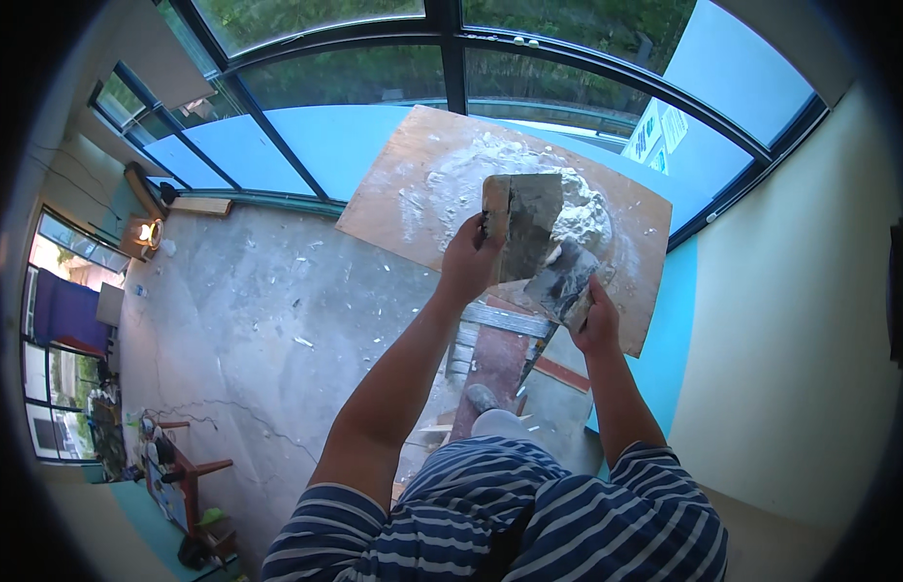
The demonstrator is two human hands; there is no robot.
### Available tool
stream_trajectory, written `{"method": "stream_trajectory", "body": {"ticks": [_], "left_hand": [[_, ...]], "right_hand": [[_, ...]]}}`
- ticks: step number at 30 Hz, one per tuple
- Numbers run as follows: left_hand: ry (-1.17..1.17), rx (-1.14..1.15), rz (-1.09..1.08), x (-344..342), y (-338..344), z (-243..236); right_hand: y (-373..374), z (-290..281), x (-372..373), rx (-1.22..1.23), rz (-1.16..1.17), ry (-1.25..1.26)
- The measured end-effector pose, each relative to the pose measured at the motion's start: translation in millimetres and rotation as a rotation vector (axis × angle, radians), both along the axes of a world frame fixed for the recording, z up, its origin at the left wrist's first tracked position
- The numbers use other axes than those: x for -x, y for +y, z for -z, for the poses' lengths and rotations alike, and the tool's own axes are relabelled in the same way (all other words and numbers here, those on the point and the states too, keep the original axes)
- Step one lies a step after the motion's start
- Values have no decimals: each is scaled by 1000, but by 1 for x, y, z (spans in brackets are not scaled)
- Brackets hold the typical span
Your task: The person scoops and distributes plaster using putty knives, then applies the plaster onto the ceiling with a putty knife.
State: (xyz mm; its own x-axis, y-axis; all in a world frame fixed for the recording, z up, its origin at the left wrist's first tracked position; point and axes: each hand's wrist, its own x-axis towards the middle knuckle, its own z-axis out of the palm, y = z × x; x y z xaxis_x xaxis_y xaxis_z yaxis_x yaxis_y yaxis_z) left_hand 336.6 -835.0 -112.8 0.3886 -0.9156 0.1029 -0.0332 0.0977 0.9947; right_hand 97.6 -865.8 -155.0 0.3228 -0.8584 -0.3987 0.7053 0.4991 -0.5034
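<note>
- Left grip (469,260): closed about the edge of a broad, flat trowel (532,231), with the thumb on the near face at the tool's left side; the blade extends to the right of the hand, its face smeared grey.
- Right grip (597,320): closed on the lower right end of a smaller flat scraper (566,281), streaked white and dark; its blade reaches up and left from the fingers, toward the trowel.
- The two tools: held over the worktop (379,199), between the hands, the scraper just below and right of the trowel's lower edge; whether they touch is hard to judge from this angle.
- Pale mound (585,215): on the worktop beyond both grips, partly hidden behind the trowel, with thinner white residue (461,175) spread to its left.
- Below the worktop: a reddish plank (495,359), and a shoe (482,396) near its lower end.
- Surroundings: grey floor (248,301) dotted with pale scraps; dark-framed windows (350,78) behind the worktop.
</note>
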Motion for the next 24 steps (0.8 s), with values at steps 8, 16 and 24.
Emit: {"method": "stream_trajectory", "body": {"ticks": [8, 16, 24], "left_hand": [[-722, 310, -39, -3, 116, -54], [-1017, 246, -312, -44, 244, -69], [-1079, -81, -639, -59, 424, -47]], "right_hand": [[31, -67, -62, 80, -225, -230], [113, -89, -128, 97, -498, -230], [209, -87, -185, 73, -922, -379]]}}
